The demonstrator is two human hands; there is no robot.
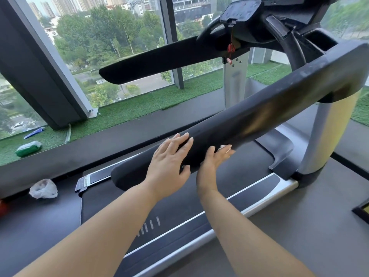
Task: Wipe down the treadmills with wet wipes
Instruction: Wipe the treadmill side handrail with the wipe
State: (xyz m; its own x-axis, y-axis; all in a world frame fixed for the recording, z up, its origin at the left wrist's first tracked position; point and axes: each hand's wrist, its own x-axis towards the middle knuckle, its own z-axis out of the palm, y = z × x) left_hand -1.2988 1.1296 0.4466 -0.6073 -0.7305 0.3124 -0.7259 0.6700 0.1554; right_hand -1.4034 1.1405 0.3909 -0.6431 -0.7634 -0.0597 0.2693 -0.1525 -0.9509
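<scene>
left hand (169, 156): released; fingers straight, laid flat on treadmill (259, 188) near handrail (269, 114) | right hand (211, 162): released; extended fingers press wet wipe (225, 148) against handrail side

Tall windows (123, 47) in dark frames (40, 72) show trees (95, 31) and high-rise buildings (65, 4) in soft daylight. A strip of green turf (129, 112) runs along the glass, beside the dark floor (40, 226).

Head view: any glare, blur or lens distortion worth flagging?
Head view: daylight leaves a bright sheen on the near handrail; the wide lens slants the window frame; the console looks slightly soft; the left hand and right hand are sharp.
</scene>
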